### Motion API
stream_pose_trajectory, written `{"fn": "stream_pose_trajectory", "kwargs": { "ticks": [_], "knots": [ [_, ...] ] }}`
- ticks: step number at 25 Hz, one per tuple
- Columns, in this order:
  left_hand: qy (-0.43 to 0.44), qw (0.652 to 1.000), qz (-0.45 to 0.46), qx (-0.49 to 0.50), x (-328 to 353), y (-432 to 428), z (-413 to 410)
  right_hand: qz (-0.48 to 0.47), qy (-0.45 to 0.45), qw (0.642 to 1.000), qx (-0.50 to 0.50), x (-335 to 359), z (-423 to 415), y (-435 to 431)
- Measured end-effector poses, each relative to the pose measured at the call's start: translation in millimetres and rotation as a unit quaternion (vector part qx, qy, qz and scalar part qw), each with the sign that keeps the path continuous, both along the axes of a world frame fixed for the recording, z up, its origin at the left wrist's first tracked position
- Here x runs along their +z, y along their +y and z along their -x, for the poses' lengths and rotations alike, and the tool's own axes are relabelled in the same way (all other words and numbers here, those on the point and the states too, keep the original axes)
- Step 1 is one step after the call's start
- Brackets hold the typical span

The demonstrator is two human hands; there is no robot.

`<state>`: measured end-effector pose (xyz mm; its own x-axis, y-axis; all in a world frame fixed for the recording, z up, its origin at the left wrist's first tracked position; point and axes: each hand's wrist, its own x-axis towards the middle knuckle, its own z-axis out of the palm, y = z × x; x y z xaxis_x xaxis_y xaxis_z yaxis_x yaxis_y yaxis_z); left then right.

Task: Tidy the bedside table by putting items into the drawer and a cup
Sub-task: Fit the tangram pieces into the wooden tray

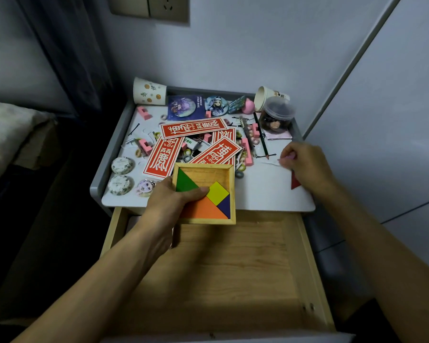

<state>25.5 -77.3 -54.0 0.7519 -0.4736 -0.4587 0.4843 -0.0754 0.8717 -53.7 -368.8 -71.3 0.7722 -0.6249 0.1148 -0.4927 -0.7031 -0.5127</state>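
The wooden puzzle tray (206, 175) sits in the left hand (171, 201), whose thumb lies across the coloured pieces inside while the fingers curl under its near-left corner. It is held just over the front edge of the bedside table (263, 194), above the open drawer (220, 268) that spreads out beneath both forearms. The tray is only part filled, with bare wood showing in its far half. Well apart to the right, the right hand (307, 167) rests on the table top, its fingertips seemingly pinching a small pink piece (289, 156), with a red triangle (295, 183) half hidden under its palm. The step in hand looks like gathering loose puzzle pieces. Next, the right hand likely has to bring its piece to the tray and seat it flat. Beyond both hands lie red stickers (193, 127) and a paper cup (149, 91).
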Motion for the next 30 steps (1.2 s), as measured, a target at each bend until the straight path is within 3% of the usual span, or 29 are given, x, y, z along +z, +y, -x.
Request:
{"fn": "stream_pose_trajectory", "kwargs": {
  "ticks": [5,10,15,18,23,25,27,30],
  "knots": [
    [0.001,1.0,-0.002,0.002,0.1,1.5,-0.1,0.103,0.088,0.986,-0.099,2.8,8.7,-10.9],
    [-0.001,1.0,0.006,0.002,1.0,1.6,0.6,0.196,0.181,0.958,-0.101,-2.6,4.3,4.3],
    [-0.002,1.0,0.0,-0.002,0.6,1.7,0.1,0.115,0.219,0.963,-0.109,2.3,-2.3,4.0],
    [-0.001,1.0,-0.005,-0.006,-0.4,0.6,-0.1,0.075,0.191,0.973,-0.108,1.8,-1.9,0.4],
    [-0.005,1.0,-0.01,-0.009,0.3,0.0,0.9,0.14,0.223,0.957,-0.121,4.6,-2.7,3.0],
    [-0.001,1.0,-0.002,-0.008,0.4,-0.6,1.4,0.163,0.191,0.96,-0.126,15.5,-2.2,8.1],
    [0.015,1.0,0.018,-0.004,1.0,-2.1,3.0,0.144,0.086,0.981,-0.093,32.1,-1.4,21.0],
    [0.022,0.999,0.025,-0.025,0.7,-4.2,5.0,-0.008,-0.051,0.996,0.066,57.5,-1.6,66.4]
  ]
}}
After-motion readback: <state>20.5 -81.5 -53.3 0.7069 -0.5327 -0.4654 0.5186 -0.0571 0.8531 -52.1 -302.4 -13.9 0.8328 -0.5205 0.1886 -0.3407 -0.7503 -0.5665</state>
